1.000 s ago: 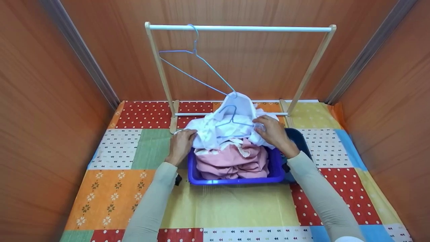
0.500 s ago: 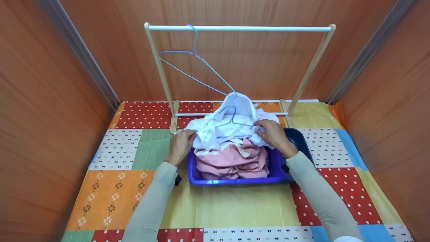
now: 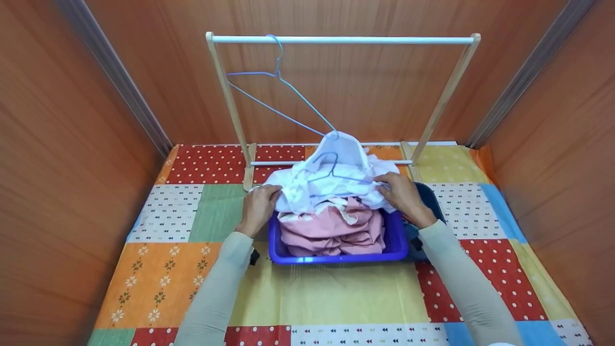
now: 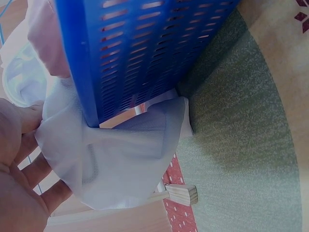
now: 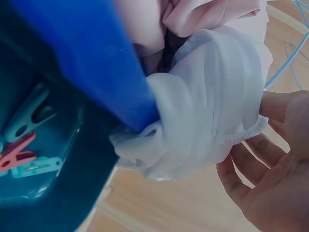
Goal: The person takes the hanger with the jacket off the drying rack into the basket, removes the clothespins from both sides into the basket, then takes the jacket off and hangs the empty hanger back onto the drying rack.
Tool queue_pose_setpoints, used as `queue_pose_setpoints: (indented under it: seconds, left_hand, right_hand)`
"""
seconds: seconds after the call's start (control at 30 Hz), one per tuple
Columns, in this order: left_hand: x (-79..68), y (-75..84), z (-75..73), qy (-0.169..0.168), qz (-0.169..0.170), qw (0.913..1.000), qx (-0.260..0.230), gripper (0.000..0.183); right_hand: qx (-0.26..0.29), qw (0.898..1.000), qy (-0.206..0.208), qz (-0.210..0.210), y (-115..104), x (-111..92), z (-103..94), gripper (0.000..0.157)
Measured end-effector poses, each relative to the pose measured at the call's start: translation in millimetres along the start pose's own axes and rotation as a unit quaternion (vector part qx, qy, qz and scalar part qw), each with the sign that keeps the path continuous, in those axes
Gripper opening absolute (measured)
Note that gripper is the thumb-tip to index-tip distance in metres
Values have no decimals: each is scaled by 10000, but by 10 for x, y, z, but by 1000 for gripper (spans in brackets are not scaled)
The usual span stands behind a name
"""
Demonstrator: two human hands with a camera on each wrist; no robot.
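Observation:
A white garment (image 3: 300, 190), with a raised, collar-like part at the back, is spread over the far half of a blue basket (image 3: 336, 259). On it lies a blue wire hanger (image 3: 331, 173), hook pointing away from me. My left hand (image 3: 258, 206) pinches the garment's left edge, where the cloth drapes over the basket's side in the left wrist view. At the opposite edge my right hand (image 3: 403, 197) holds the cloth by its stitched hem (image 5: 248, 133) between thumb and fingers, near the hanger's right end. Pink cloth (image 3: 326, 230) fills the near half of the basket.
Behind the basket stands a wooden rack (image 3: 341, 40) with a second blue hanger (image 3: 298, 96) on its left part. To the right, a dark teal tub (image 5: 72, 159) holds several clothespins (image 5: 31, 116). Wooden panels (image 3: 48, 168) enclose the patchwork cloth (image 3: 336, 298).
My right hand has shifted outward to the right along the hanger's arm, with the garment's edge in its fingers. The left hand has stayed in place.

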State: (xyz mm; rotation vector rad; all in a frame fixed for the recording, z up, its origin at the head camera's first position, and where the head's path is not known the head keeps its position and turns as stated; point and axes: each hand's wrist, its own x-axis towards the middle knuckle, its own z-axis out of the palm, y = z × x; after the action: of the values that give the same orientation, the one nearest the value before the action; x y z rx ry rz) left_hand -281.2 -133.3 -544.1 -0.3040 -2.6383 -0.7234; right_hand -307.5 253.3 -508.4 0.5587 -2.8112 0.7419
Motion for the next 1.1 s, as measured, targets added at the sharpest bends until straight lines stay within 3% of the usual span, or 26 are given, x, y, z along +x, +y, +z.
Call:
queue_pose_setpoints:
  seconds: [0.47,0.83,1.1]
  left_hand:
    - [1,-3,-8,-6,16,10000,-23,17]
    - [3,4,-6,-21,27,10000,-38,17]
    - [1,-2,6,17,37,10000,-35,17]
  right_hand:
    - [113,9996,129,210,146,-74,-31,21]
    - [282,9982,502,144,350,-183,-52,22]
    - [259,9975,544,371,457,-233,-70,19]
